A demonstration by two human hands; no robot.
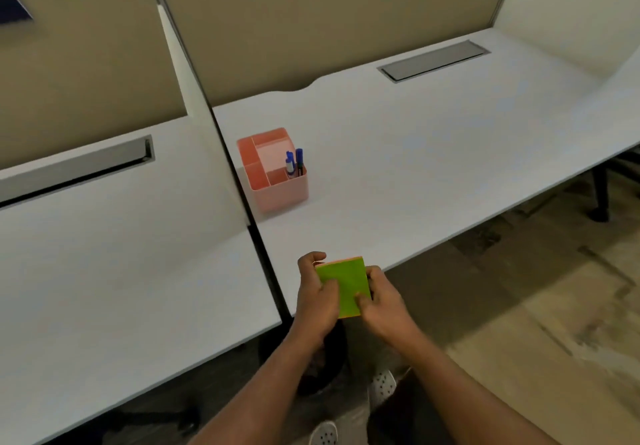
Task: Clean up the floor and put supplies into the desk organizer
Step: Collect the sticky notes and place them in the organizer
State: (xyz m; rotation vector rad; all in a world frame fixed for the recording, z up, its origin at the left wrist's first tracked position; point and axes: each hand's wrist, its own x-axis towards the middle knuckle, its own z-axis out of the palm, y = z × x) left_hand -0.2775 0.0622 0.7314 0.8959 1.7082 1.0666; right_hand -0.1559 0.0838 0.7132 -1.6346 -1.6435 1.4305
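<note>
We hold the green sticky-note pad in both hands over the near edge of the white desk: our left hand grips its left side, our right hand pinches its right side. Farther back on the desk, well apart from the pad, stands the pink desk organizer, with two blue markers upright in its right front compartment. A divider panel runs just beside the organizer's left.
</note>
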